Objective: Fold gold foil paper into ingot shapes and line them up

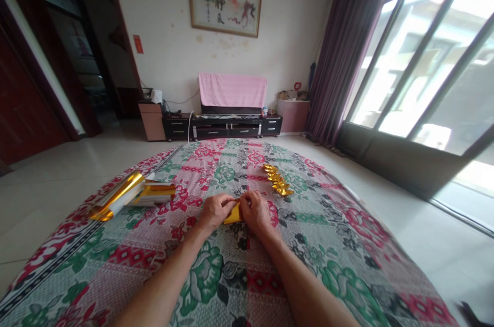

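My left hand [214, 211] and my right hand [256, 210] meet over a small piece of gold foil paper [233, 213], both with fingers curled and pinching it against the flowered cloth [231, 270]. Only a yellow wedge of the paper shows between the hands. A row of several folded gold paper pieces [278, 181] lies just beyond my right hand. To the left, a stack of gold foil sheets [129, 195] lies on the cloth, about an arm's reach from my left hand.
The flowered cloth covers a wide surface that ends in tiled floor [50, 172] all round. A low dark TV cabinet [224, 126] with a pink cover stands against the far wall. Large windows [432, 59] and a curtain fill the right side.
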`<state>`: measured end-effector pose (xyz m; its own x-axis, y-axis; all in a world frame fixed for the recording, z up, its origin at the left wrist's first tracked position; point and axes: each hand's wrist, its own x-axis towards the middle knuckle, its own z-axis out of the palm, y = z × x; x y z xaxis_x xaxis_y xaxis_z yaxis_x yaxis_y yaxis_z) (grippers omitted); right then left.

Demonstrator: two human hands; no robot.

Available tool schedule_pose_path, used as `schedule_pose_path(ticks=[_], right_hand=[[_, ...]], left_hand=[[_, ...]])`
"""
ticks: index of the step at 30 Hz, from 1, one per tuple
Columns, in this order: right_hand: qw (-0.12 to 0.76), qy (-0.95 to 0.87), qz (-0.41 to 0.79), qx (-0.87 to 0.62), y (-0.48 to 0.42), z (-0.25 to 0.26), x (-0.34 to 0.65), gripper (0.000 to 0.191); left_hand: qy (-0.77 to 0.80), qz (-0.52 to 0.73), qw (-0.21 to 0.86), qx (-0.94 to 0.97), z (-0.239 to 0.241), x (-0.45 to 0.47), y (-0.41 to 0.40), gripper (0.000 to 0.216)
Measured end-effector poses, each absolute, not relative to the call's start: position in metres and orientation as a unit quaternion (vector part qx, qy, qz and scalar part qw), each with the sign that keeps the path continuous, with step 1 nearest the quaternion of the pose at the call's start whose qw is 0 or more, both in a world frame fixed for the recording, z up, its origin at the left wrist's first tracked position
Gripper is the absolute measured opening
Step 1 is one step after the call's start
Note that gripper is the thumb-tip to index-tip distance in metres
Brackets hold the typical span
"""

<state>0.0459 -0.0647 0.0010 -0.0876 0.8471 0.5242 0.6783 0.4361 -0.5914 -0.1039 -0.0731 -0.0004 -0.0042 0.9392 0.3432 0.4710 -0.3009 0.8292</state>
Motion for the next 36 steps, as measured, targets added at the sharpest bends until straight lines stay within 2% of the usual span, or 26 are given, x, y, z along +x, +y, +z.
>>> schedule_pose_path(ticks=[10, 20, 27, 36], right_hand=[[0.399, -0.729, 0.06, -0.553, -0.06, -0.006, 0.046, 0.016], [0.343, -0.754, -0.006, -0.561, -0.061, -0.006, 0.046, 0.018], [0.318, -0.759, -0.01, -0.568, -0.064, -0.002, 0.047, 0.019], [0.314, -0.759, -0.009, -0.57, -0.063, -0.002, 0.046, 0.017]], left_hand=[[0.539, 0.429, 0.134, 0.713, -0.01, -0.106, -0.069, 0.025], [0.545, 0.321, 0.035, 0.774, 0.0, -0.105, -0.078, 0.026], [0.555, 0.254, 0.006, 0.792, 0.009, -0.101, -0.087, 0.026], [0.546, 0.274, 0.023, 0.792, 0.005, -0.105, -0.085, 0.027]])
